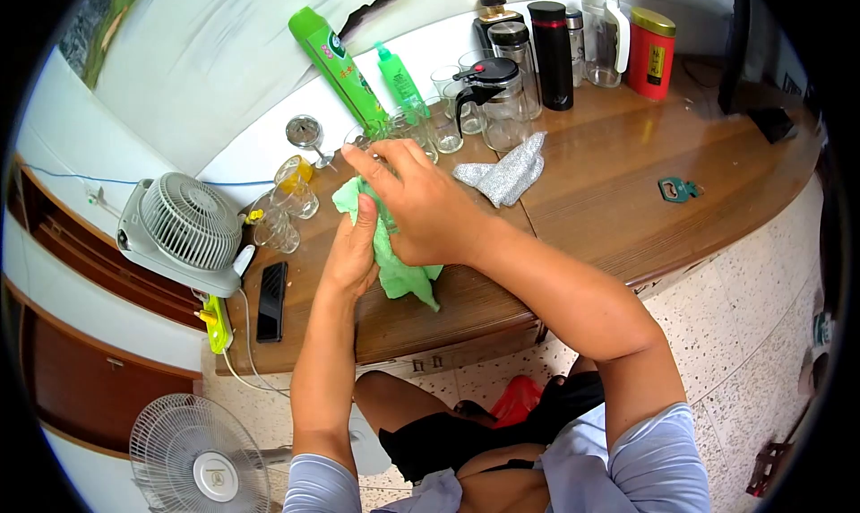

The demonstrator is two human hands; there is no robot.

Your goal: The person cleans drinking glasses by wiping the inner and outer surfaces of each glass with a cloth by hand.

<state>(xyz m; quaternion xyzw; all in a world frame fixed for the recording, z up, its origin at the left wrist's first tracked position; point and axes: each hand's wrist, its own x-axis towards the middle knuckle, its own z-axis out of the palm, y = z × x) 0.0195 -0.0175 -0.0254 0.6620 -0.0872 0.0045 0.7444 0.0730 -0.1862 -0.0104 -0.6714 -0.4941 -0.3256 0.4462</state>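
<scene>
A light green cloth (403, 275) is bunched between my two hands above the front of the wooden table, one corner hanging down. My left hand (352, 255) grips it from the left, thumb pointing up. Over the top and right side curls my right hand (432, 206), its fingers bent around the cloth. Whether the cloth wraps something, such as a glass, is hidden by the fingers. Just beyond the hands stand several clear drinking glasses (445, 129). A grey sparkly cloth (507, 174) lies crumpled right of my right hand.
On the table (609, 190) are a glass teapot (506, 119), a black thermos (552, 60), a red tin (651, 58), a green spray can (336, 69), glass mugs (277, 233), a phone (271, 301) and a bottle opener (678, 189). A small fan (184, 222) stands left.
</scene>
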